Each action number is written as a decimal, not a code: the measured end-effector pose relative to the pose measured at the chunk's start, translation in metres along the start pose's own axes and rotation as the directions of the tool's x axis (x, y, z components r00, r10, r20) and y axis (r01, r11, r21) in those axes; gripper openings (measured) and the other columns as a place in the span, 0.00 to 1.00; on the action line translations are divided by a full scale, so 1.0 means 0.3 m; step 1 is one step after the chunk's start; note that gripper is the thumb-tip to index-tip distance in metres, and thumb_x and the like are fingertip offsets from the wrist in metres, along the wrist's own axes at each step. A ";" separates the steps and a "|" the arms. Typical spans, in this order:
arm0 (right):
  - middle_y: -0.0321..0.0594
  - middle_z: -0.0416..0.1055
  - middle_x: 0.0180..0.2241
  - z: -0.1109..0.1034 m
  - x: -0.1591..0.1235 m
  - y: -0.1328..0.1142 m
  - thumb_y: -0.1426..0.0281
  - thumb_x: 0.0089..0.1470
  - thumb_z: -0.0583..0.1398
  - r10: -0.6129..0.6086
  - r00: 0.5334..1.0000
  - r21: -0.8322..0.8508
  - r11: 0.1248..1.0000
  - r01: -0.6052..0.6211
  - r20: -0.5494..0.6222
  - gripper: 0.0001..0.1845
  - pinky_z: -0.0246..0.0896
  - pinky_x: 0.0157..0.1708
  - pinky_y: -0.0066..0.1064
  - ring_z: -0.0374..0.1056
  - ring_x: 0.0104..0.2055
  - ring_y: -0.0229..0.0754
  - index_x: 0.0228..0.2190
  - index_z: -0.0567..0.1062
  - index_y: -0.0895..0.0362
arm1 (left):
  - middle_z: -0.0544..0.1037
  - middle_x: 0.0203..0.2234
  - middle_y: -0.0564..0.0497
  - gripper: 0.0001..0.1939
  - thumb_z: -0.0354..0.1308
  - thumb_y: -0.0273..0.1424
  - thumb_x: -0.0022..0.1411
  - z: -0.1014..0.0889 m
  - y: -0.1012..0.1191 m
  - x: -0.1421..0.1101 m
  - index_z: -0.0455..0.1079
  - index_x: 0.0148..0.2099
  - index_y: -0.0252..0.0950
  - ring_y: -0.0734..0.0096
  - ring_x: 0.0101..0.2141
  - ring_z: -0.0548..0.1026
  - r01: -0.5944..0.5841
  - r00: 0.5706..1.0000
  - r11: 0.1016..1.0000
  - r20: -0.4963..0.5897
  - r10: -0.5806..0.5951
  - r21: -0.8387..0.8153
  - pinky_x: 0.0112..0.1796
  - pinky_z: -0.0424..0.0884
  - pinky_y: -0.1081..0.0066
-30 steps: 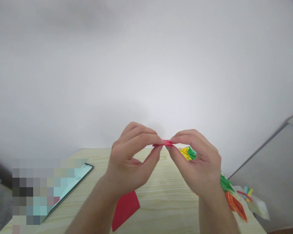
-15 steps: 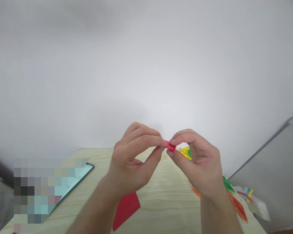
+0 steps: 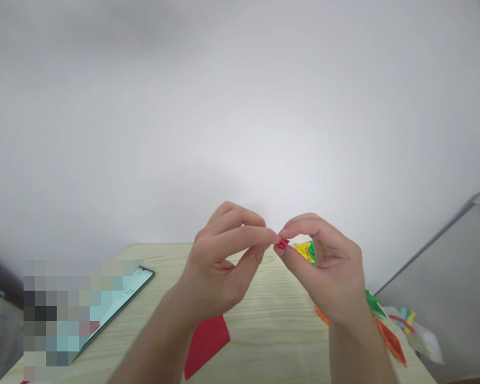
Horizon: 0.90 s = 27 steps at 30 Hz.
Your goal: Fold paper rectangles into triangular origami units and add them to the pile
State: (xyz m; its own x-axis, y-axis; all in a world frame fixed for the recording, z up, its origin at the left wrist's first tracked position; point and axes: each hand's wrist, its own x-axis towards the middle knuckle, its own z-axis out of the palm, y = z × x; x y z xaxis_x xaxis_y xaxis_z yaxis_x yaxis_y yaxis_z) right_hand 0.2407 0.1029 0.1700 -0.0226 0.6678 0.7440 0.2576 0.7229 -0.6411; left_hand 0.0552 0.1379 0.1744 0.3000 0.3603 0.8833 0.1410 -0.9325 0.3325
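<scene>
While over table [image 3: 264, 330] | L hand [image 3: 220, 266] + R hand [image 3: 328, 272] | both grips pinching red paper [image 3: 282, 244]

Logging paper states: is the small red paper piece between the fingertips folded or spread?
Folded: the small red paper piece shows only as a tiny creased wad pinched between both hands' fingertips.

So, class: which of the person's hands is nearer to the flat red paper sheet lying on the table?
Left. The left hand is raised just above the red paper sheet; the right hand is raised farther to its right.
</scene>
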 end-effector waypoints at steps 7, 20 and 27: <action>0.37 0.76 0.37 -0.006 -0.003 -0.002 0.81 0.57 0.65 0.005 1.000 0.007 1.000 -0.005 0.020 0.11 0.66 0.43 0.40 0.72 0.40 0.44 0.37 0.79 0.53 | 0.79 0.35 0.50 0.15 0.65 0.14 0.59 0.007 -0.005 -0.006 0.78 0.43 0.37 0.66 0.39 0.75 0.041 0.998 0.999 -0.040 -0.042 -0.010 0.42 0.72 0.62; 0.36 0.76 0.39 -0.025 -0.005 -0.019 0.81 0.56 0.65 0.022 0.989 -0.064 0.998 -0.013 0.148 0.13 0.67 0.45 0.37 0.73 0.42 0.42 0.40 0.79 0.52 | 0.80 0.33 0.50 0.13 0.65 0.14 0.57 -0.004 -0.002 0.002 0.79 0.40 0.38 0.66 0.38 0.75 0.051 0.999 0.999 -0.006 -0.051 0.013 0.41 0.72 0.62; 0.35 0.75 0.38 -0.025 -0.007 -0.018 0.83 0.52 0.65 0.060 0.981 -0.011 0.998 -0.059 0.187 0.13 0.66 0.43 0.36 0.72 0.40 0.41 0.34 0.74 0.52 | 0.81 0.33 0.51 0.14 0.64 0.15 0.58 -0.019 0.005 0.003 0.79 0.41 0.39 0.66 0.39 0.75 0.079 0.995 0.997 0.057 -0.078 -0.012 0.42 0.73 0.62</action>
State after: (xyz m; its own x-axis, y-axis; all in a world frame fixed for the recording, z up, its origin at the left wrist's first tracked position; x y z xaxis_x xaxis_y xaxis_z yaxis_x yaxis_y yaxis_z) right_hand 0.2465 0.0962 0.1732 -0.1873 0.7315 0.6557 0.2687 0.6802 -0.6820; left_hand 0.0503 0.1366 0.1775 0.3412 0.4331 0.8342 0.1534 -0.9013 0.4052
